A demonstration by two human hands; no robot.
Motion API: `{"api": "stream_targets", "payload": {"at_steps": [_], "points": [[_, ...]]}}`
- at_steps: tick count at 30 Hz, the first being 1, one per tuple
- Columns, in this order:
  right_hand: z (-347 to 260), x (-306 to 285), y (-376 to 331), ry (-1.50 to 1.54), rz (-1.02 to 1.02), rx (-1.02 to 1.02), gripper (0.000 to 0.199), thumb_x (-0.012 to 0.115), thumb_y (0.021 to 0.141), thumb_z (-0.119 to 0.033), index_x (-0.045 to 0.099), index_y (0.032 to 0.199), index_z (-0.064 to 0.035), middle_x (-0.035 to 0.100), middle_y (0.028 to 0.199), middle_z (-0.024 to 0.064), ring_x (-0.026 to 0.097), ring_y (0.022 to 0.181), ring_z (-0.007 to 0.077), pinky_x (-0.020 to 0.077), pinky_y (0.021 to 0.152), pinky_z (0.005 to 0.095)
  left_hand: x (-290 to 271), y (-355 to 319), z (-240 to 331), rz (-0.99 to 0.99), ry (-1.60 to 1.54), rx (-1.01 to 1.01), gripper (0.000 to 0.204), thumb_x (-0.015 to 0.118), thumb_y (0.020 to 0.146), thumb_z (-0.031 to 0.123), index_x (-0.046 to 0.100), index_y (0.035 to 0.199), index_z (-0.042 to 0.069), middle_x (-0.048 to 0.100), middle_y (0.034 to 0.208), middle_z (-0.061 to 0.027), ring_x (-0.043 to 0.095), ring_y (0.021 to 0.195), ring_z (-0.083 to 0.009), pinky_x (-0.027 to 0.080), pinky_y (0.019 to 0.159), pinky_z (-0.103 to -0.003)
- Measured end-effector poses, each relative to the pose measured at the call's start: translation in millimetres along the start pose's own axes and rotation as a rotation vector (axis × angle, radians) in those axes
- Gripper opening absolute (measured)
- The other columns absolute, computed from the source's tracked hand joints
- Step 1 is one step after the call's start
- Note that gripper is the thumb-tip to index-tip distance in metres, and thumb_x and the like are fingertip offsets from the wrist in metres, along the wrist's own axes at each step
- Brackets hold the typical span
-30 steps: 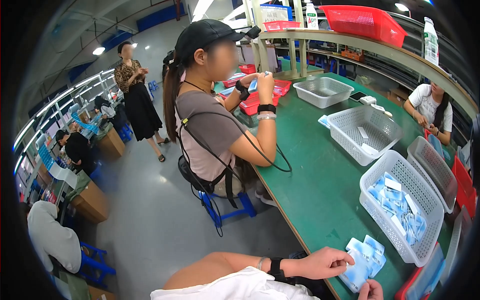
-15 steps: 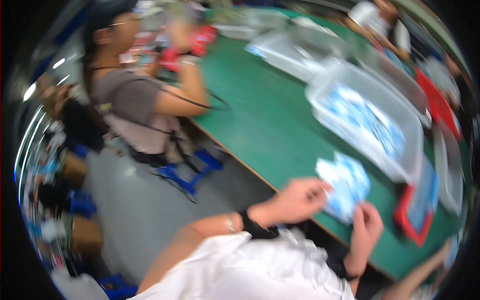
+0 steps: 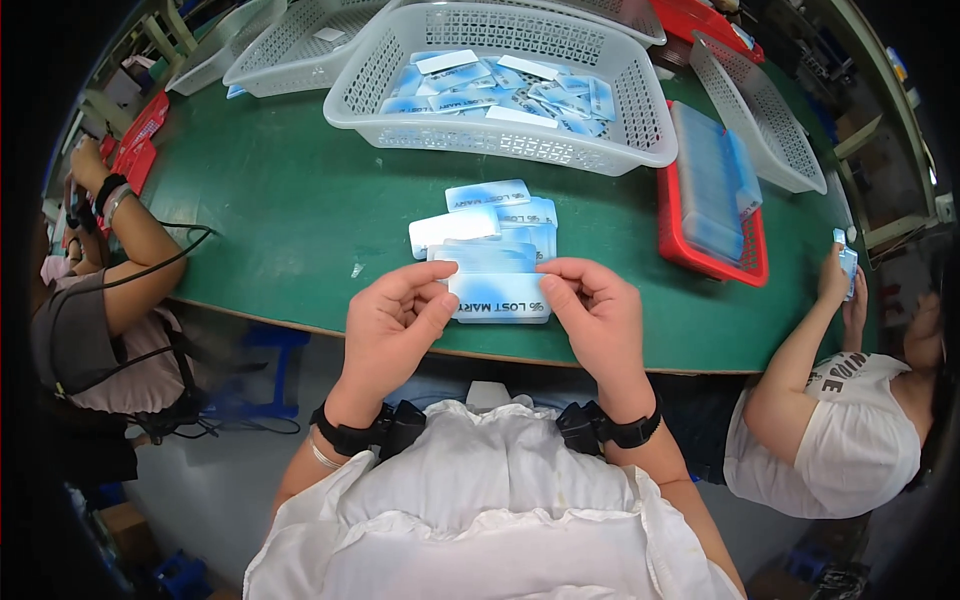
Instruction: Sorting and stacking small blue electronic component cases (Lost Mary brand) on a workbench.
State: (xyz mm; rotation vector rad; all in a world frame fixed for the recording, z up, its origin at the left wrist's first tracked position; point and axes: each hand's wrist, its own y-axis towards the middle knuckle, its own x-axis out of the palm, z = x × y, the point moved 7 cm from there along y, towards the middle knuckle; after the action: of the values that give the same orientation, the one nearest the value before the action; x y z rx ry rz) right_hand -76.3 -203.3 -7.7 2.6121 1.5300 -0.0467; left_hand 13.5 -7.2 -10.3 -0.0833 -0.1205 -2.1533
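Pinching narrowly, your left hand (image 3: pixel 392 322) and right hand (image 3: pixel 598 318) grip a blue-white packet (image 3: pixel 497 297) by its short ends; its long axis runs left-right, flat above the green table's (image 3: pixel 280 210) near edge, before the loose packets (image 3: pixel 490 225)

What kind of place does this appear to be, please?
Probably a packing or assembly workshop: people sit along a green table with white mesh baskets of blue-and-white packets, and both hands hold one packet.

Both forearms reach forward, left hand (image 3: pixel 392 325) and right hand (image 3: pixel 598 318) close together, fingers (image 3: pixel 432 296) curled inward
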Motion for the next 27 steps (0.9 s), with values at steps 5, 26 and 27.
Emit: {"api": "stream_targets", "payload": {"at_steps": [5, 26, 27], "points": [[-1.7, 4.2, 1.7, 0.0, -0.056, 0.062, 0.016, 0.065, 0.091, -0.005, 0.067, 0.104, 0.0041, 0.067, 0.089, 0.0032, 0.06, 0.079, 0.0056, 0.0481, 0.071, 0.02, 0.7, 0.0, 2.6, -0.033, -0.01, 0.014, 0.04, 0.068, 0.083, -0.007, 0.058, 0.122, -0.005, 0.065, 0.09, -0.0061, 0.053, 0.07, -0.0023, 0.042, 0.059, -0.016], [-0.2, 4.6, 1.3, 0.017, -0.051, -0.002, 0.015, 0.067, 0.09, -0.008, 0.069, 0.102, 0.0, 0.065, 0.082, -0.0007, 0.055, 0.071, 0.0024, 0.0458, 0.063, 0.0188, -3.4, 1.4, 1.0, -0.046, 0.108, 0.063, 0.044, 0.07, 0.08, -0.009, 0.059, 0.123, -0.004, 0.065, 0.092, -0.0077, 0.053, 0.069, -0.0026, 0.043, 0.058, -0.016], [-1.8, 4.4, 0.9, 0.016, -0.051, 0.0, 0.015, 0.067, 0.09, -0.008, 0.069, 0.102, 0.0, 0.065, 0.082, -0.0007, 0.055, 0.071, 0.0024, 0.0458, 0.063, 0.0188, -2.7, 1.4, 2.4, -0.039, 0.1, 0.068, 0.044, 0.07, 0.08, -0.008, 0.059, 0.123, -0.004, 0.066, 0.091, -0.0079, 0.053, 0.069, -0.0027, 0.043, 0.058, -0.016]]}}
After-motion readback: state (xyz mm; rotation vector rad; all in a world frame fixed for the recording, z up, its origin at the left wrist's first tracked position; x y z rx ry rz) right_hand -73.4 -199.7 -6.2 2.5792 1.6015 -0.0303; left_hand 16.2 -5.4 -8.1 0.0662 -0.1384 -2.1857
